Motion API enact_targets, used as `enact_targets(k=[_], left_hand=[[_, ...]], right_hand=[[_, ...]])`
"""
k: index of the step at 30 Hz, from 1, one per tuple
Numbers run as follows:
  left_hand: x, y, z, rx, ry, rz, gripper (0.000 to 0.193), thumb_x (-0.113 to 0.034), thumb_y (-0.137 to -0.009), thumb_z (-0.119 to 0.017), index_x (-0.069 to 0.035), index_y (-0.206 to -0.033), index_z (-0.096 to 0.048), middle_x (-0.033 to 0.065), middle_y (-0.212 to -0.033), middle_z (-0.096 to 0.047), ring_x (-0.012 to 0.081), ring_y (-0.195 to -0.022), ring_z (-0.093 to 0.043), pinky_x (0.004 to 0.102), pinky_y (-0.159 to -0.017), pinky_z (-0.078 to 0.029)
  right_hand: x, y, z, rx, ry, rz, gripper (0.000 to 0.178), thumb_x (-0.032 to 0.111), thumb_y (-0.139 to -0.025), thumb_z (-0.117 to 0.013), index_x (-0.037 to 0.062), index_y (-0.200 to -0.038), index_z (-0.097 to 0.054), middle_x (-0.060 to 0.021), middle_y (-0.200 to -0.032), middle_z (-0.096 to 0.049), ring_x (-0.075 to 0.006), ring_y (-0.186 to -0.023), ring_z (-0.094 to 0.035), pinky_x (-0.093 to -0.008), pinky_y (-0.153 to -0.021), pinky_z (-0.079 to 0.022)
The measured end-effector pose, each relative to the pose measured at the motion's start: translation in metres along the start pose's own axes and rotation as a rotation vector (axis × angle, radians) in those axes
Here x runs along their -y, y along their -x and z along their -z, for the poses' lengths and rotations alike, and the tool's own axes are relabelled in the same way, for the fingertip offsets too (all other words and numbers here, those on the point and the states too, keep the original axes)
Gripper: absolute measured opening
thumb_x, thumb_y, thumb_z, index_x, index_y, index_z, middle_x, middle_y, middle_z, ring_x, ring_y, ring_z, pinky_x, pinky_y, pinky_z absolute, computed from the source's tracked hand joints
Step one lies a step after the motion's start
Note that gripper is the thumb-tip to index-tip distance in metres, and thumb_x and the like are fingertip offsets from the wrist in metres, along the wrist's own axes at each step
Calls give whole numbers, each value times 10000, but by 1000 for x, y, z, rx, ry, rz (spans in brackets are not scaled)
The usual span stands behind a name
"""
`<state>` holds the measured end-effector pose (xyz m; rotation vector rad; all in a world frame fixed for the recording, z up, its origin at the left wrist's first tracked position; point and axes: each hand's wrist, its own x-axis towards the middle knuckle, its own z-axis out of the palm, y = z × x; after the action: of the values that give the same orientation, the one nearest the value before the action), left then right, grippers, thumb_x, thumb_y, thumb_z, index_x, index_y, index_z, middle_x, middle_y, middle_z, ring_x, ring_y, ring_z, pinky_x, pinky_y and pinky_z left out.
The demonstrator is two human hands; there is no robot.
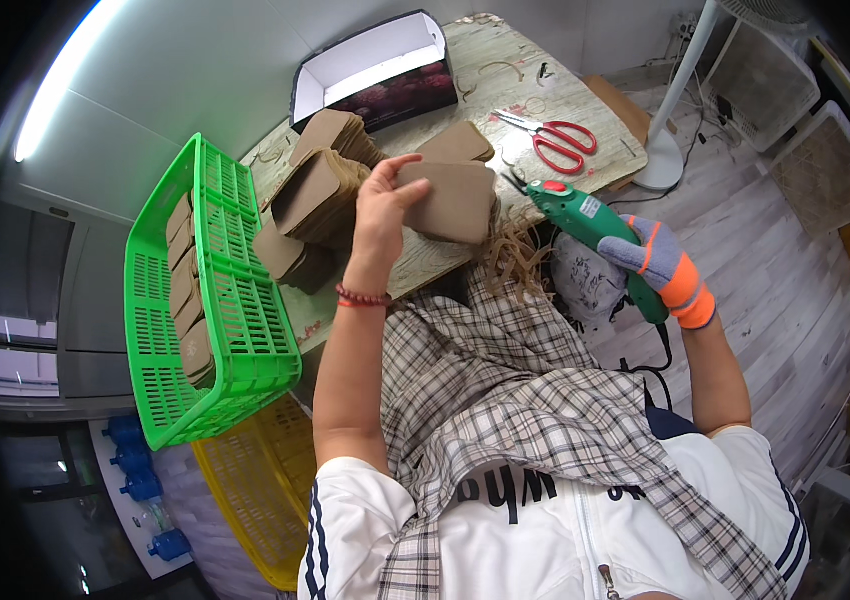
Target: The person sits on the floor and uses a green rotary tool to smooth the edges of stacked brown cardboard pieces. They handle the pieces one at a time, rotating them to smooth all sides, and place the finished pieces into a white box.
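Observation:
My bare left hand (381, 212) grips a brown flat rounded pad (453, 198) by its left edge, thumb on its face. The pad's material is hard to tell, and further layers show along its right side. In my right hand (663, 268), in a grey and orange glove, is a green electric cutter (585, 214) with a red switch. Its small dark blades point at the pad and stand a little apart from it. Left of my left hand, stacks of similar brown pads (317, 200) lean on the table. Thin tan offcut strips (513, 262) hang at the table's near edge.
Red-handled scissors (563, 146) lie on the worn table (505, 90). Behind stands an open dark box (385, 104) with a white inside. A green crate (245, 300) at the left holds more pads, above a yellow crate (255, 480). A fan stand (667, 150) rises at the right.

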<state>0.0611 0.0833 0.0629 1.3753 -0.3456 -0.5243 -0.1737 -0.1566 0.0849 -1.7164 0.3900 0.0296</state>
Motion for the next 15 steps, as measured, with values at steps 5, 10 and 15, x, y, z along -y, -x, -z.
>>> enact_targets(k=[5,10,15], left_hand=[[34,-34,18,-222,-514,-130,491,41,-695,-682,-8,-1170,-569,132,-1052,-613,238,-972,-581,339,-854,-476],[6,-50,0,-223,-1420,-555,345,-78,-742,-633,-57,-1086,-626,151,-1029,-569,331,-1085,-504,456,-943,-406],[10,-136,0,38,-1742,-51,337,-168,-773,-635,-55,-1091,-631,151,-1191,-555,331,-1156,-496,454,-931,-442]], right_hand=[[-13,-2,6,-49,-51,-6,290,293,-826,-675,15,-846,-595,11,-609,-525,-58,-516,-481,-231,-474,-394],[-20,-4,12,-96,24,8,280,286,-818,-680,19,-848,-602,4,-610,-536,-65,-506,-476,-235,-470,-388],[-26,-12,9,-90,-20,0,255,259,-820,-680,19,-861,-604,9,-594,-527,-67,-497,-475,-235,-465,-388]])
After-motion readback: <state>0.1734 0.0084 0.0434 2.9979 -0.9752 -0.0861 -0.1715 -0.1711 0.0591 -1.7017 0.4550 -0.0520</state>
